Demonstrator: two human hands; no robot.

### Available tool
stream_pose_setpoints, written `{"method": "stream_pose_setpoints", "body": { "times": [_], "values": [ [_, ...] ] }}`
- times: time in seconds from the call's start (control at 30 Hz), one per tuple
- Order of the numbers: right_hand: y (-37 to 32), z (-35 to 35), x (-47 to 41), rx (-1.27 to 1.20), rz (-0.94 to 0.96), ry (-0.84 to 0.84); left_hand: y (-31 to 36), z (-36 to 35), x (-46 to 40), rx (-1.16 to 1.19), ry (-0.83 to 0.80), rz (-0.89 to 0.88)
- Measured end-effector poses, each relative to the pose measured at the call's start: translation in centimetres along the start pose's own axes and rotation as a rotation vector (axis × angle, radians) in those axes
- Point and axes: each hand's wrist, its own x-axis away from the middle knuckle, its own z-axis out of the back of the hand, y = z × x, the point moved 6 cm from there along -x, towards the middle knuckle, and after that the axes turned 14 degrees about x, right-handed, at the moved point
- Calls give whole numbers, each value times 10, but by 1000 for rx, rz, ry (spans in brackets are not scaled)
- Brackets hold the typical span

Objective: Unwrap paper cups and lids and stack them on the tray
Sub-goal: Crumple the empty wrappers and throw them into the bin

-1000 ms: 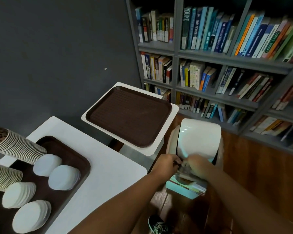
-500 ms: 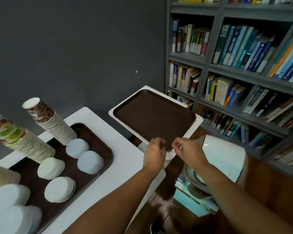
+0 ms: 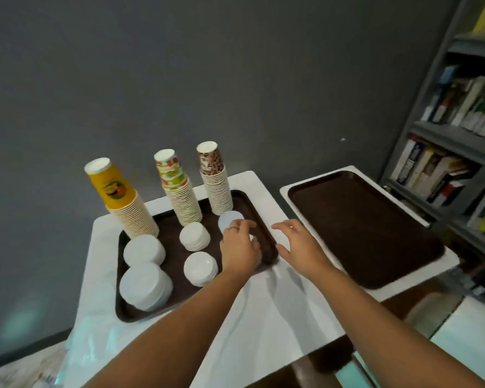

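Left brown plastic tray carrying 3 upside-down paper cup stacks, white lid piles; left hand gripping a lid pile; right hand hovering, fingers spread.

A white desk with rounded corners fills the lower middle of the frame. On its left part lies a dark brown tray, which bears upturned stacks of paper cups and piles of white lids. A second white desk stands to the right, its near edge overlapping the first in the picture; whether they touch cannot be told. A second brown tray covers most of it. Crumpled clear plastic wrapping lies at the first desk's lower-left edge.
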Motion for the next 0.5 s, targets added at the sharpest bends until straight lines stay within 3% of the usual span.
{"method": "stream_pose_setpoints", "body": {
  "times": [0.5],
  "values": [
    [-190,-61,-26,-33,406,-62,-129,146,50,-89,388,356]
  ]
}}
